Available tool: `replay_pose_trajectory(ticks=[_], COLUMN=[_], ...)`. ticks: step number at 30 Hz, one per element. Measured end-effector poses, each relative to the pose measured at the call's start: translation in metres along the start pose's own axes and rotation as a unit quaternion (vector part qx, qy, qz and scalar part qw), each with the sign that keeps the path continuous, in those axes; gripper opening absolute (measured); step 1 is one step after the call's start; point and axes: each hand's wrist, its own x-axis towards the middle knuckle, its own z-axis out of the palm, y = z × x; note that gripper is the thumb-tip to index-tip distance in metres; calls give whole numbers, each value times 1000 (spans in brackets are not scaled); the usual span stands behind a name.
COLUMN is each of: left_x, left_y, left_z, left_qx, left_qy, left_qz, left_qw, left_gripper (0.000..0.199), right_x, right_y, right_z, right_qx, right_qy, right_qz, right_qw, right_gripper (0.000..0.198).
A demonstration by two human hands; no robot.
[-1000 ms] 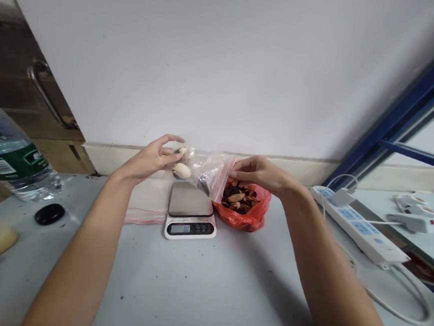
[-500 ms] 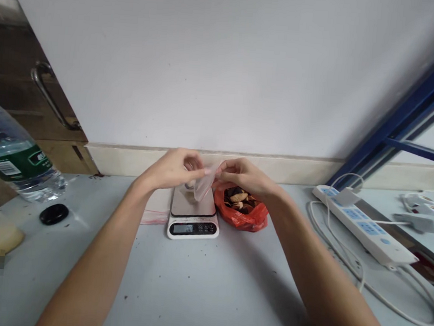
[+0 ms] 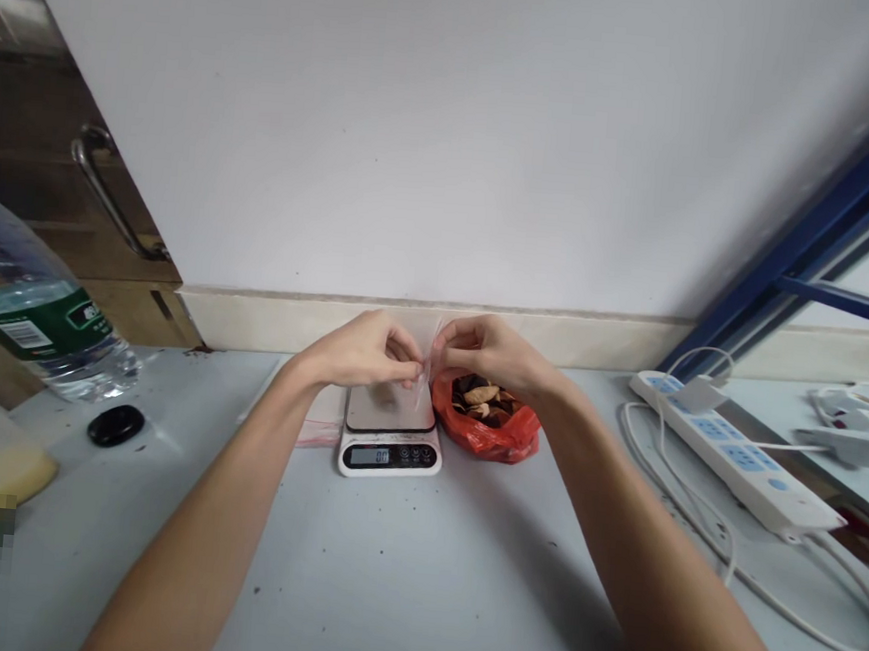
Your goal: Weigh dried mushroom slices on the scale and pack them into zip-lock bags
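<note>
Between my two hands hangs a small clear plastic bag [image 3: 423,390], seen nearly edge-on above the scale. My left hand [image 3: 369,349] pinches its left side with thumb and fingers. On the other side my right hand [image 3: 487,352] pinches the bag's upper edge. Below them lies a white kitchen scale [image 3: 388,459] with a grey plate and a lit display, partly covered by my left hand. Just right of the scale sits an opened red plastic bag [image 3: 497,437] holding dark and tan dried pieces [image 3: 480,396]. More flat clear bags [image 3: 319,433] with red edges lie left of the scale.
A large water bottle [image 3: 44,320] stands at the left, with a black oval object [image 3: 116,426] in front of it. On the right lies a white power strip [image 3: 740,455] with looping cable [image 3: 690,521]. The wall [image 3: 449,146] rises behind the table.
The small bag has turned from showing its face to nearly edge-on. My left hand has shifted slightly right and down, its fingers closer to my right hand.
</note>
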Motion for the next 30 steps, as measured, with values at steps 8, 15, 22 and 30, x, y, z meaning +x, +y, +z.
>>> replay_pose_trajectory(ticks=[8,15,22,30], left_x=[2,-3,5,4], left_y=[3,-9,5,15], left_z=[3,-20,-1,5], left_qx=[-17,-45,-34,-16], left_qy=[37,148,178,142], left_qz=[-21,-42,-40,50], left_qw=[999,987,983,989], left_gripper=[20,12,14,16], right_x=[1,-4,-7,-10], right_y=[-2,-8,-18,-16], right_z=[6,-3,15,6], right_qx=[-43,-254,-354,-401], right_qy=[64,206,235,106], right_qz=[-12,19,-83,58], right_qw=[997,945,901,908], right_gripper=[21,23,15,18])
